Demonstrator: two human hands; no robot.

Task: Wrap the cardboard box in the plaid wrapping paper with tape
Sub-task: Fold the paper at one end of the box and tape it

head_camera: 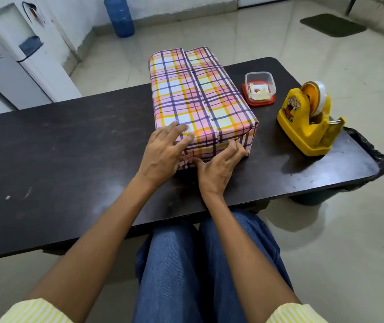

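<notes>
Sitting on a scuffed dark table (69, 145), the cardboard box (186, 101) shows only plaid wrapping paper (223, 108), with a clear plastic container (259, 88) and a yellow tape dispenser (307, 122) to its right. The left hand (163, 150) lies flat, fingers straight, on the box's near top corner, while the right hand (219, 164) sets bent fingers against the near end flap — whether it pinches the paper I cannot tell. Pale floor tiles (209, 31) surround the table — a white water dispenser (18, 47) and blue water jug (119, 15) far left, a dark mat (332, 24) far right.
</notes>
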